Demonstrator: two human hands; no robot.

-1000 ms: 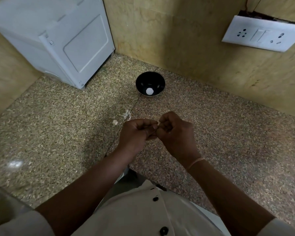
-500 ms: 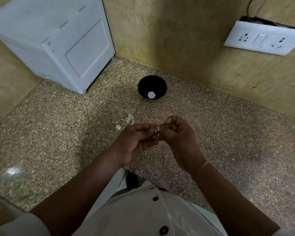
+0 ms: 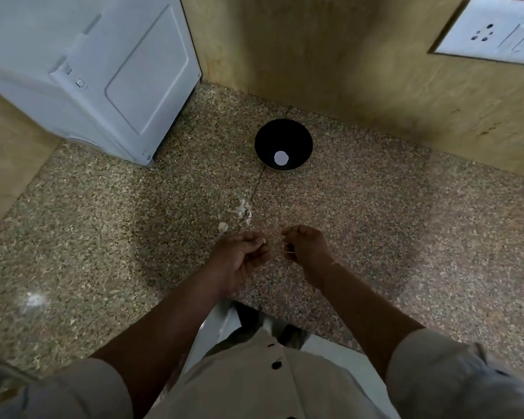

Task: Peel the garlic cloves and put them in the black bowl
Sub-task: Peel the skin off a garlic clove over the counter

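Left hand (image 3: 239,258): held over the bench (image 3: 103,237), its fingers (image 3: 253,237) curled in toward the thumb. A small pale spot sits at their tips, too small to tell whether it is clove or nail.
Right hand (image 3: 309,249): near the left hand but not touching it, fingers (image 3: 295,230) curled and pinching a thin pale peel sliver (image 3: 288,251).
Garlic clove: not plainly seen in either hand, so its long axis and the way it points cannot be told.
Black bowl (image 3: 266,137): upright on the bench with its mouth up, well beyond both hands and close to the wall (image 3: 345,71).
Round white thing (image 3: 281,158): lies in the bowl's bottom, toward the near side. It looks round with no long axis showing, and whether it is a peeled clove cannot be told.
Peel scraps (image 3: 244,208): pale bits on the bench between the bowl and the left hand, just beyond the left fingers.
White appliance (image 3: 103,71): stands in the far left corner.
Socket plate (image 3: 493,37): on the wall, upper right.
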